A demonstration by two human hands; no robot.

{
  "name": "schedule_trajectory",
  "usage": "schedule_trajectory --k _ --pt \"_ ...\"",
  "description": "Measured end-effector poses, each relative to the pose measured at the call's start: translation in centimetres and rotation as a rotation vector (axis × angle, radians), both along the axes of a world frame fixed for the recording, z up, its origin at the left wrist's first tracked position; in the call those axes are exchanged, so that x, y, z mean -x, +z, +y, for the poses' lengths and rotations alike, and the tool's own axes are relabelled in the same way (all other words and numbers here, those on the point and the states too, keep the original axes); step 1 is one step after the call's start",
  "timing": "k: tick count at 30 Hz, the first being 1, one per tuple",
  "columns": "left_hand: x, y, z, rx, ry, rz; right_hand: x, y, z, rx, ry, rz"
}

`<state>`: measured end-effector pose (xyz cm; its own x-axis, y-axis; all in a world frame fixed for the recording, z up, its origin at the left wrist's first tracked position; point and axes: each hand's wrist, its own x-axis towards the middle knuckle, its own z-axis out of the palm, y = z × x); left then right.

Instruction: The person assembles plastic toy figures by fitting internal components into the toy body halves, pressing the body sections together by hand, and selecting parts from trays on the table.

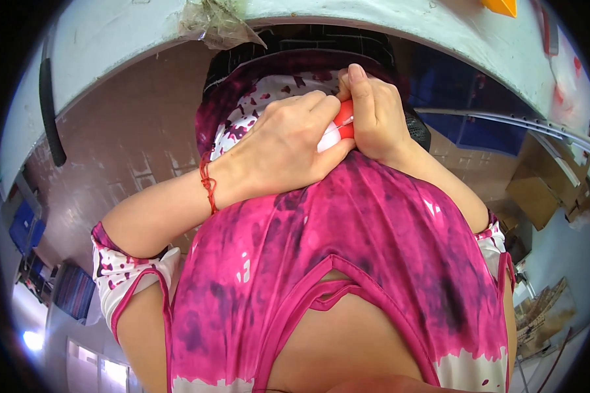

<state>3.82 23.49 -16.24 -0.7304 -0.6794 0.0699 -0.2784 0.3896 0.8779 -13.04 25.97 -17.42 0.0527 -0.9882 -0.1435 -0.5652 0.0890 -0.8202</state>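
Left hand (292, 131) and right hand (381, 118) grasp a red-and-white object (343, 113)
It sits between the 2 grips, probably held from both sides to keep it steady. It looks bright red nearest the right grip, white nearest the left, with a thin pale line; fingers hide its full shape.

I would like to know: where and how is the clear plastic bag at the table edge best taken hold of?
The plastic bag is probably best pinched by its loose corner, coming from the person's side: it looks thin and crumpled, and this corner sticks out past the near edge of the table. The left hand is nearer, but it holds the red and white thing.
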Motion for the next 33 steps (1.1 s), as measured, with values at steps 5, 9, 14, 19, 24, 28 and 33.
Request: schedule_trajectory --k 5,9,14,19,24,28,33 --pt "-1.0 0.6 -1.0 -0.038 -0.003 0.002 -0.2 0.4 0.1 0.067 -0.079 -0.164" --pt "-0.5 -0.3 -0.4 -0.039 -0.007 0.024 0.3 -0.6 0.9 0.206 -0.058 -0.151" --pt "-0.3 -0.2 -0.7 -0.035 -0.065 -0.031 0.1 -0.7 0.6 0.146 -0.005 -0.042" --pt "-0.7 -0.6 -0.7 -0.066 -0.131 -0.054 -0.7 -1.2 1.1 0.081 -0.006 -0.018" --pt "-0.3 -0.9 -0.6 -0.084 -0.204 -0.073 -0.6 -1.8 1.3 0.026 -0.013 0.003" --pt "0.4 -1.0 -0.4 -0.052 -0.209 -0.115 -0.3 -2.3 1.7 -0.002 -0.065 0.01" --pt "0.6 -0.9 -0.9 -0.059 -0.215 -0.094 0.2 -2.5 1.5 0.036 -0.111 0.023"
